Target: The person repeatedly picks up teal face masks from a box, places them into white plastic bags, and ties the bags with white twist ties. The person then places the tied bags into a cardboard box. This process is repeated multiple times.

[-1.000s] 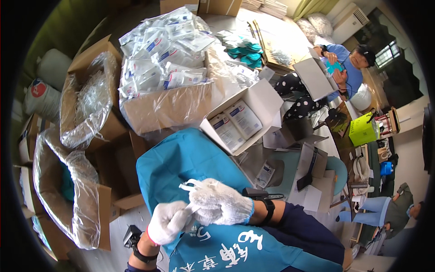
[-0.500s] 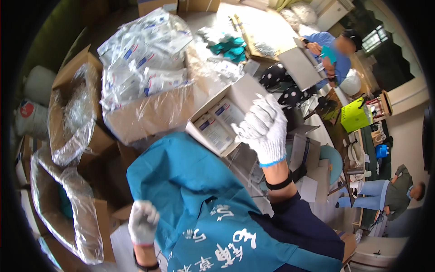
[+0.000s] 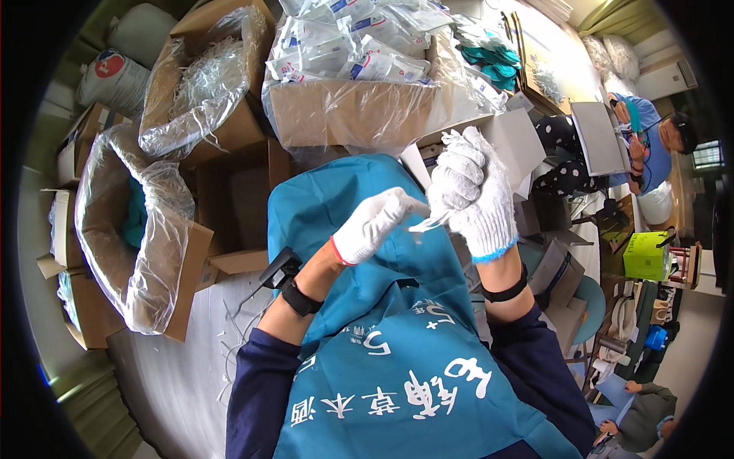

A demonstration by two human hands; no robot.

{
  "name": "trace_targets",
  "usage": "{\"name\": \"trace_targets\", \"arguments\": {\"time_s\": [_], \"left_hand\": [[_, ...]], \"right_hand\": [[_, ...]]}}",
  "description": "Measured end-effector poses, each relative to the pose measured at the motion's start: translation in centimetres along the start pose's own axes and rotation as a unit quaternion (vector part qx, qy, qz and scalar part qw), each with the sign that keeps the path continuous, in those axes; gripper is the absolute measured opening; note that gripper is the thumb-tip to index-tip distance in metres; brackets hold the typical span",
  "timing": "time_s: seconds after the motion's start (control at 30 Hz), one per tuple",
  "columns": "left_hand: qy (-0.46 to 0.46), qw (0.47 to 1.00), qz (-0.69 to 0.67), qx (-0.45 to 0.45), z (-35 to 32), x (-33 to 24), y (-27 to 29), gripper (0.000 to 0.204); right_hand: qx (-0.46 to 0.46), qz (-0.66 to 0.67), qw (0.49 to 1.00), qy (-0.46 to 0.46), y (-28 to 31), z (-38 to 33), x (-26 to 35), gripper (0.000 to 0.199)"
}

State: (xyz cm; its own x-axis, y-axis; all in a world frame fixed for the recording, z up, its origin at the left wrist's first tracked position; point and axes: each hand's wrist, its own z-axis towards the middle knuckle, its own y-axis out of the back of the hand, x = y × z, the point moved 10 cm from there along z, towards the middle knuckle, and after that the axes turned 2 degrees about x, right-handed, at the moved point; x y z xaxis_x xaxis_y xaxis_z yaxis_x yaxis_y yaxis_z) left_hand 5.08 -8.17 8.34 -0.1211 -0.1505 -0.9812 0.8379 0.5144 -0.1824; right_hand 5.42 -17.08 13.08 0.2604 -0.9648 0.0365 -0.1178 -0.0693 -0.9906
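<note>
My right hand [image 3: 475, 187], in a white knit glove with a blue cuff, is closed in front of the open pale box [image 3: 522, 144]. A thin white strip hangs from its lower left side; what it belongs to is unclear. My left hand [image 3: 371, 227], in a white glove with a red cuff, reaches toward the right hand over the teal apron [image 3: 329, 183]. Its fingers are pinched together near the strip, and something small and pale at the tips is too blurred to name. The right hand covers most of the box's inside.
Ahead stands a carton [image 3: 352, 115] lined with clear plastic, heaped with white pouches [image 3: 382, 67]. Plastic-lined cartons [image 3: 195, 264] stand to the left. Teal cloths [image 3: 493, 63] lie on the far table. A person in blue [image 3: 650, 145] works at far right; another person [image 3: 646, 413] is lower right.
My left hand has risen from the lower left to beside my right hand. The view has shifted, so the cartons sit higher and farther right. The right hand's fingers have curled in more.
</note>
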Motion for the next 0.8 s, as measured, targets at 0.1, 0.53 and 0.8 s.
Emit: {"name": "trace_targets", "arguments": {"time_s": [0.1,0.53,0.8], "left_hand": [[-0.004,0.998,0.050,0.035,-0.6,-0.4,-1.6,0.056],[0.210,0.970,-0.112,0.049,-3.7,2.8,-5.2,0.046],[0.256,0.926,-0.277,-0.018,-3.8,4.8,-5.3,0.029]], "right_hand": [[0.012,0.001,1.000,0.008,0.7,-0.1,0.5,0.041],[-0.062,-0.102,0.989,0.082,1.4,-1.7,1.9,0.047],[-0.022,-0.213,0.960,0.180,-0.3,-2.2,1.3,0.022]]}}
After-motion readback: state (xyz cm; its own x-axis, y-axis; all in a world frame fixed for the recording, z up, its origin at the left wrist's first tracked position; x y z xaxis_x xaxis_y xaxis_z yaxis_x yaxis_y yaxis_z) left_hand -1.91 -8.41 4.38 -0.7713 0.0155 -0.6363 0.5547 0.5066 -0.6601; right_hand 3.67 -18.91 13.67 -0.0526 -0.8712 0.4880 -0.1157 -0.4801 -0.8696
